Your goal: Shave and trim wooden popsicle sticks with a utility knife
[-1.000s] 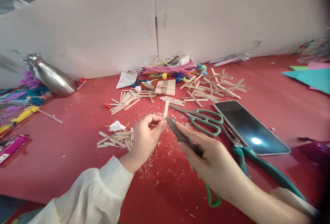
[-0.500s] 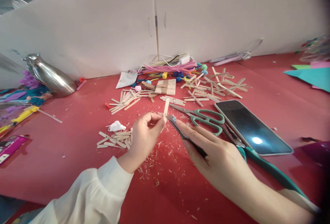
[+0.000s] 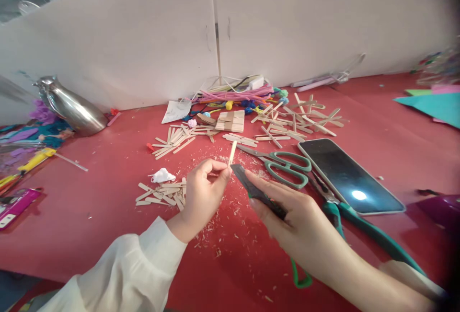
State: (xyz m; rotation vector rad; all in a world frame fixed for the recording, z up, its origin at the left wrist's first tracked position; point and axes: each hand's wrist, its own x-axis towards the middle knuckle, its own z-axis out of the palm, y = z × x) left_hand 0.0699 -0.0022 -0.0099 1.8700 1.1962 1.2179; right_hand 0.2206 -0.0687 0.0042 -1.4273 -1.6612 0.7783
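Between thumb and forefinger, my left hand (image 3: 206, 192) pinches the lower end of a short wooden craft stick (image 3: 233, 153), which points upward. My right hand (image 3: 293, 211) grips a black utility knife (image 3: 257, 192), its front end close against the stick beside my left thumb. Whether the blade touches the wood I cannot tell. A green loop (image 3: 301, 278) hangs below my right hand. Wood shavings (image 3: 217, 228) lie scattered over the red table under both hands. Short cut stick pieces (image 3: 158, 194) form a pile left of my left hand.
Green-handled scissors (image 3: 287, 166), pliers (image 3: 334, 202) and a phone (image 3: 350, 178) lie right of the hands. Farther back are loose craft sticks (image 3: 298, 120), a stick bundle (image 3: 230, 121) and pink pipe cleaners (image 3: 237, 94). A metal jug (image 3: 74, 108) stands back left, before a white partition (image 3: 125, 39).
The craft stick has turned so it looks narrower. The knife has rolled in my right hand, showing its flat side, and a green loop has come into view below that hand.
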